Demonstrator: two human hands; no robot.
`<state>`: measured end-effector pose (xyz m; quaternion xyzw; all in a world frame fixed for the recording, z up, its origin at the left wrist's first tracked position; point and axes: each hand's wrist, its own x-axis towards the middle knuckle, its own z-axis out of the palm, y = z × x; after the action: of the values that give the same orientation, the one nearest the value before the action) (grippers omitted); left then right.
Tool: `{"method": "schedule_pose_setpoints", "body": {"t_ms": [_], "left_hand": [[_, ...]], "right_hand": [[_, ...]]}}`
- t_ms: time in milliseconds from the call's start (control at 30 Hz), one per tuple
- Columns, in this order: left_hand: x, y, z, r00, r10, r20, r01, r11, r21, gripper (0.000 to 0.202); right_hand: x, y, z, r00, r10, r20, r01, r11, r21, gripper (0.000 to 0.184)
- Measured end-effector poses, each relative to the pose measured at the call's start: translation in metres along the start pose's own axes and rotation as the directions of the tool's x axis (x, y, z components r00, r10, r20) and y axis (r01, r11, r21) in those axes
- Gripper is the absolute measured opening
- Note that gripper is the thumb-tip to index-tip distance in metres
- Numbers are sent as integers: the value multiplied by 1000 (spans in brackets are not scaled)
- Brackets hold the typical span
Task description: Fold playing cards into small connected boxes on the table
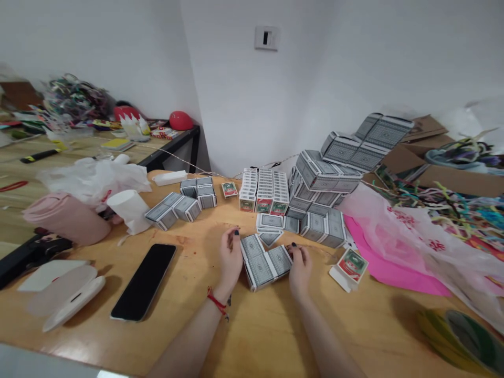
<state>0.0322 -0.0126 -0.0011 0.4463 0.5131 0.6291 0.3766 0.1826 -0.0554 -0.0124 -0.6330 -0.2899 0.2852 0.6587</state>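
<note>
An L-shaped block of grey-backed playing cards (259,262) lies low over the wooden table in front of me. My left hand (231,258) grips its left side, with dark-nailed fingers along the edge. At its right end, my right hand (300,265) pinches the corner. Just beyond the block are loose playing cards (270,222). An opened card box (352,266) with a red and green face lies right of my right hand. More card blocks (329,173) are stacked behind, leaning up to the right. Two similar blocks (172,209) rest at the back left.
Rows of card boxes (263,191) stand at the back middle. A phone (145,281) and an oval white case (74,303) lie left. Tissue rolls (129,210) and a pink roll (65,216) stand behind. Pink paper (394,268) and a tape roll (462,338) are right.
</note>
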Motion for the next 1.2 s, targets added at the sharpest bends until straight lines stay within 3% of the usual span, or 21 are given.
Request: {"method": "schedule_pose_setpoints", "body": {"t_ms": [67,167,300,400,633,867,933,1033,1100,1200], "left_hand": [[3,1,-3,999,-42,-26,40,996,-84,21],[-2,2,-5,989,-121,83,134,978,-160,27],[-17,4,-1,955,-116,274,155,980,-124,51],[-23,7,2,931,-120,344,163,982,-99,58],[-18,4,5,940,-106,324,144,985,-96,43],[-2,6,5,963,-97,250,125,987,-99,28],[-2,7,2,952,-158,262,193,975,-113,34],[-8,7,-1,902,-250,351,310,943,-124,59],[-14,8,-1,871,-289,397,361,925,-119,73],[-19,9,2,849,-321,419,398,911,-109,77]], "right_hand": [[2,-3,-3,999,-12,48,10,999,41,22],[3,-9,-4,979,-30,202,14,997,79,27],[2,-15,-6,889,13,458,-38,998,45,28],[2,-16,-8,838,18,546,6,999,-41,23],[4,-9,-8,813,64,579,-10,995,-96,22],[-1,-8,-2,903,-1,430,55,992,-114,20],[-2,-8,-1,924,-30,380,75,992,-105,20],[-3,-8,-1,941,-48,336,84,992,-91,20],[-3,-9,-1,940,-43,339,77,993,-88,20],[-2,-10,-1,919,-62,389,101,992,-81,23]]}}
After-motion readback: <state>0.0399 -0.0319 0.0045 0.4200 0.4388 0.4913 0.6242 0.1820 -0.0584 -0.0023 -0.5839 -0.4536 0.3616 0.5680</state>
